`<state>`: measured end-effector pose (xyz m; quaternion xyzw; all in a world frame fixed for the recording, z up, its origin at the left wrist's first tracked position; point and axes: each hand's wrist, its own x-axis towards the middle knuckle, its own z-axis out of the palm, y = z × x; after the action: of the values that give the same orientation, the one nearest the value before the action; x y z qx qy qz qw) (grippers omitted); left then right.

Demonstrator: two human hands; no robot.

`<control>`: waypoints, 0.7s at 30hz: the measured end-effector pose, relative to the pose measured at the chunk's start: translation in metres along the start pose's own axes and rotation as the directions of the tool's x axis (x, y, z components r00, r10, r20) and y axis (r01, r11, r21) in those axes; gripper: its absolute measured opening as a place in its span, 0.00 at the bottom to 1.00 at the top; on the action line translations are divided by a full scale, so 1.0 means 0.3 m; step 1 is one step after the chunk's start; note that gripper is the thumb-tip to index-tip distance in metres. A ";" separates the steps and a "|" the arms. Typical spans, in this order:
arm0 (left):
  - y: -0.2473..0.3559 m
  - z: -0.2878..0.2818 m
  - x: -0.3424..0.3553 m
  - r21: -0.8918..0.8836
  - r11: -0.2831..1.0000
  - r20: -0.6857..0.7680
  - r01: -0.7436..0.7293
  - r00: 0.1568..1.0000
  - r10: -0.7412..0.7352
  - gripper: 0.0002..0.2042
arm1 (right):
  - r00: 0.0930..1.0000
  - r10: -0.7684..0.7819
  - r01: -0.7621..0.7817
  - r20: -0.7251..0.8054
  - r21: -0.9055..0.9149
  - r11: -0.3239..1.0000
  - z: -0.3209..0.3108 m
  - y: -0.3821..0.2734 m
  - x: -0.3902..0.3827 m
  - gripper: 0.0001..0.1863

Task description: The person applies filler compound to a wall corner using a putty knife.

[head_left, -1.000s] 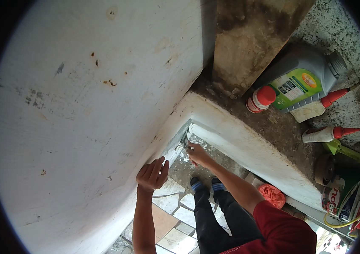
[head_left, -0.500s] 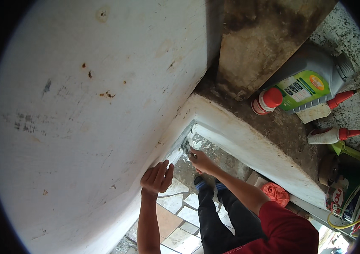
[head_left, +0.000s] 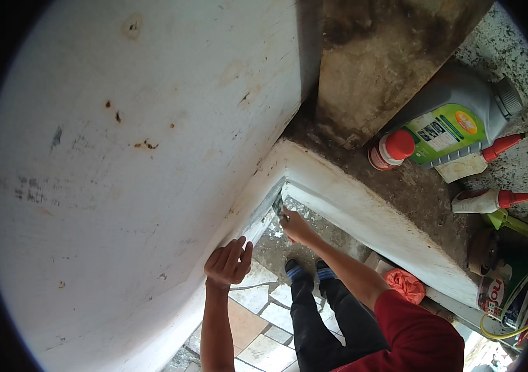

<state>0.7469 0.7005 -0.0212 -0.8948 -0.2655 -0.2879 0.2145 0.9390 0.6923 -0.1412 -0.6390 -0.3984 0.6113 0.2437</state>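
My left hand (head_left: 228, 263) is against the white wall (head_left: 140, 204), its fingers curled and close together; whatever is under them, if anything, is hidden. Higher up and to the right, my right hand (head_left: 295, 226) grips a dark flat tool, apparently a scraper (head_left: 278, 206), with its blade at the inner corner of the wall and a white side ledge (head_left: 351, 211). A grey streak runs along the wall beside the blade. The tool is small in the picture and partly covered by my fingers.
The dirty ledge top holds a grey jug (head_left: 450, 124), red-capped bottle (head_left: 394, 149), glue bottles (head_left: 481, 201) and green plastic item (head_left: 524, 226). A paint bucket (head_left: 493, 294) and red plastic bag (head_left: 403, 285) are lower right. My feet stand by broken tiles (head_left: 251, 335) below.
My right hand has moved slightly up along the corner since half a second ago. My left hand stays at the wall. The view has shifted slightly over the last second.
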 end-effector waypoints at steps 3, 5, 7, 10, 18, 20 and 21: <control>0.001 0.003 0.000 -0.019 1.000 0.014 0.025 1.000 -0.024 0.09 | 0.999 0.035 -0.035 0.029 0.012 0.999 -0.014 -0.003 0.000 0.27; 0.001 0.005 -0.002 -0.029 0.999 0.017 0.022 1.000 -0.021 0.09 | 0.998 0.021 -0.023 -0.059 -0.026 0.999 -0.022 -0.001 0.012 0.27; -0.002 0.005 -0.001 -0.016 1.000 -0.007 0.002 1.000 -0.002 0.09 | 0.998 0.019 -0.015 -0.064 0.062 0.998 -0.029 0.001 0.021 0.28; -0.004 0.007 0.001 -0.013 1.000 -0.020 -0.001 1.000 0.000 0.09 | 0.998 -0.033 0.028 -0.046 -0.110 0.994 -0.031 0.009 0.007 0.29; 0.003 0.005 0.000 0.015 1.000 -0.015 0.011 1.000 -0.010 0.10 | 0.999 -0.019 0.017 -0.049 -0.038 0.999 -0.068 -0.015 -0.004 0.28; 0.003 0.003 0.002 0.009 1.000 0.002 0.013 1.000 -0.013 0.10 | 0.999 0.032 -0.033 0.031 0.032 0.999 -0.074 -0.026 -0.001 0.28; 0.003 0.003 0.003 0.007 1.000 -0.001 0.024 1.000 -0.024 0.10 | 0.999 -0.037 0.035 0.019 0.073 0.997 -0.073 -0.032 0.001 0.28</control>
<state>0.7484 0.7007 -0.0216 -0.8906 -0.2773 -0.2899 0.2142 0.9583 0.7018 -0.1306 -0.6161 -0.3897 0.6274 0.2737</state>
